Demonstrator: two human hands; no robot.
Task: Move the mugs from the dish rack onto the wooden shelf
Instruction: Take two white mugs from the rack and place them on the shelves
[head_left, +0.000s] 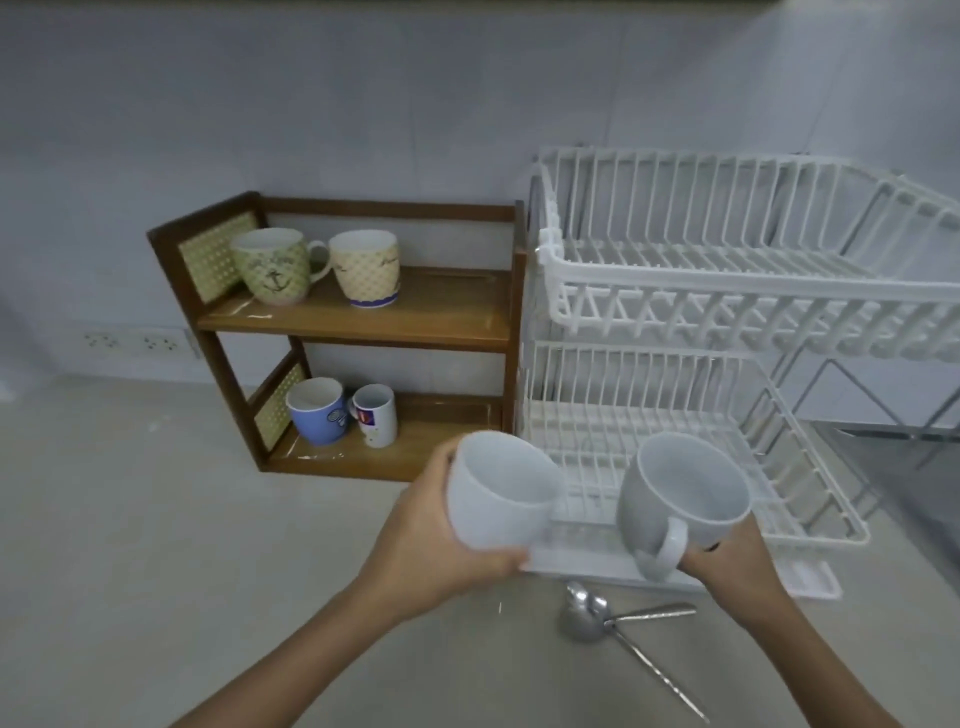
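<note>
My left hand (431, 540) grips a white mug (498, 493) tilted toward me, in front of the lower left corner of the white dish rack (675, 291). My right hand (727, 566) holds a grey mug (685, 493) by its side, handle toward me, over the rack's lower front edge. The wooden shelf (447, 306) stands left of the rack. Its top board carries a green patterned mug (270, 265) and a cream mug (366, 267). Its bottom board carries a blue mug (317, 410) and a small white printed mug (375, 415).
Two metal spoons (613, 623) lie crossed on the counter just in front of the rack. A wall socket strip (132, 342) runs left of the shelf. A steel sink surface (914, 478) lies right of the rack. Both rack tiers show only bare wire.
</note>
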